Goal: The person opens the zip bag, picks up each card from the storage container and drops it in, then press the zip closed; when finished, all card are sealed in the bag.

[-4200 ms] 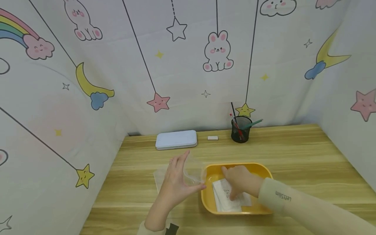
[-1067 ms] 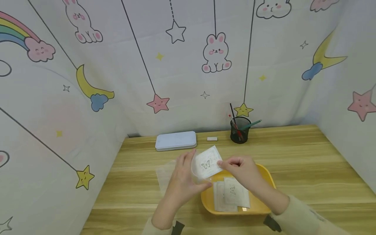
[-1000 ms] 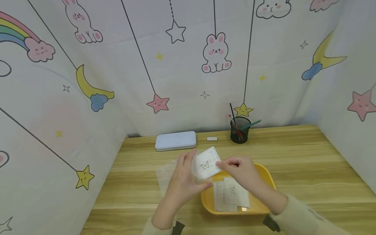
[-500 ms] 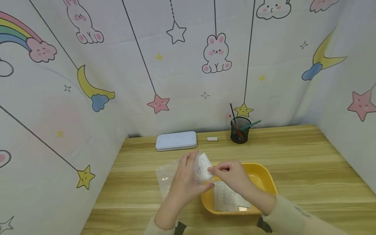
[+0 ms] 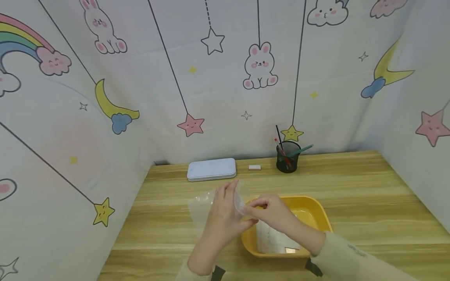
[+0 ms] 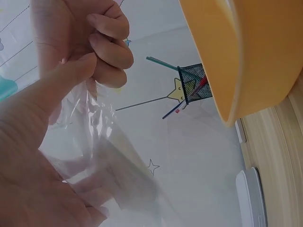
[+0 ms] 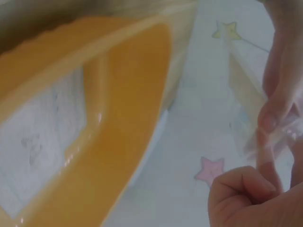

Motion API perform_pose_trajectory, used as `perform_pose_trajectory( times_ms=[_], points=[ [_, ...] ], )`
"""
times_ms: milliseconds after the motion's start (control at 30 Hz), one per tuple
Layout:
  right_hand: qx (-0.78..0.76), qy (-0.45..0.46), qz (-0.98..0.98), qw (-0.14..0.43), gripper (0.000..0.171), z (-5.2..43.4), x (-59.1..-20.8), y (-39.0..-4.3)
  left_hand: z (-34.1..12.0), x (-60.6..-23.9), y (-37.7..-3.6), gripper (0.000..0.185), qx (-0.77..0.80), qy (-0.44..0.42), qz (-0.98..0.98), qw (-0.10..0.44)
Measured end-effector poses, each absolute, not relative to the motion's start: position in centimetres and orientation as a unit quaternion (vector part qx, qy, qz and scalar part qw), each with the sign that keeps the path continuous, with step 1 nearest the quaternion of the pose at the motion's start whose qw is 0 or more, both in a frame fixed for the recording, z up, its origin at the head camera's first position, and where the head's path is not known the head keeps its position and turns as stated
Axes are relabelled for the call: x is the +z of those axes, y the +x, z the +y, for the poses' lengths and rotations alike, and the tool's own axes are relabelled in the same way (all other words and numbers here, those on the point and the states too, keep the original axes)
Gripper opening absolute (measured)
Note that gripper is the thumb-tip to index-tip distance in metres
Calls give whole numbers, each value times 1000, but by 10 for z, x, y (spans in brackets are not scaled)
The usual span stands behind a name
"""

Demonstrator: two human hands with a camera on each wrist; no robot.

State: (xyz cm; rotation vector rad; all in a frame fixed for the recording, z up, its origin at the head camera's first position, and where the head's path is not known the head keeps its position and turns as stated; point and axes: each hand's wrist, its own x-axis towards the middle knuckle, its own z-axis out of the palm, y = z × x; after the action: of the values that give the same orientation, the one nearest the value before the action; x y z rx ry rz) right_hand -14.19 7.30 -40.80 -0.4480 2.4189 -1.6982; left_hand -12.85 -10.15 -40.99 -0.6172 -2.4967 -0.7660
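Just left of the yellow tray (image 5: pixel 318 208), my left hand (image 5: pixel 225 212) holds a clear plastic bag (image 5: pixel 201 203) by its mouth. My right hand (image 5: pixel 270 212) meets it there with curled fingers and pinches a white packet (image 5: pixel 240 201), which is mostly inside the bag and hidden by both hands. In the left wrist view the packet shows as a pale rectangle (image 6: pixel 128 175) through the bag (image 6: pixel 94 118), with the right hand's fingers (image 6: pixel 106 45) above my thumb. More white packets (image 5: pixel 272 239) lie flat in the tray (image 7: pixel 123 94).
A pale blue tin (image 5: pixel 211 169), a small white eraser (image 5: pixel 254 167) and a black mesh pen cup (image 5: pixel 287 158) stand along the back of the wooden desk (image 5: pixel 369 195). Printed fabric walls close in the desk on three sides.
My right hand lifted a butterfly-printed packet out of the tray and slid it left into the bag held by my left hand. Little of the packet now shows.
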Motion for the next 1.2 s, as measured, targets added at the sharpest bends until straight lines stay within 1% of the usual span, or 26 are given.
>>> perform_pose_trajectory(
  times_ms=[133,267,433,533,700,767,867,933,1033,1133,1200],
  points=[
    [-542,-142,826,62,25,83,-402,-147,-106,-411,-130,109,-298,-201,-908,215],
    [-503,-139,852,38,27,98,-393,-155,-111,-411,-131,117,-312,-170,-913,199],
    [-429,-174,887,3,27,121,-384,-167,-117,-410,-131,124,-330,-147,-915,180],
    [-385,-188,903,-4,22,133,-383,-172,-120,-409,-131,126,-341,-137,-914,174],
    [-343,-187,920,38,13,148,-392,-176,-123,-406,-131,127,-369,-118,-908,162],
    [-319,-196,925,59,9,153,-400,-179,-124,-406,-131,126,-376,-115,-906,157],
    [-270,-198,937,95,9,158,-416,-182,-125,-405,-130,126,-380,-111,-905,154],
    [-233,-178,948,123,12,160,-425,-183,-126,-405,-130,127,-387,-109,-903,151],
    [-179,-147,960,159,23,162,-434,-180,-127,-405,-130,127,-401,-105,-898,147],
    [-139,-144,965,167,36,164,-444,-179,-129,-404,-129,126,-412,-103,-895,138],
    [-125,-153,967,161,43,165,-451,-179,-129,-403,-129,126,-414,-102,-895,132]
  ],
)
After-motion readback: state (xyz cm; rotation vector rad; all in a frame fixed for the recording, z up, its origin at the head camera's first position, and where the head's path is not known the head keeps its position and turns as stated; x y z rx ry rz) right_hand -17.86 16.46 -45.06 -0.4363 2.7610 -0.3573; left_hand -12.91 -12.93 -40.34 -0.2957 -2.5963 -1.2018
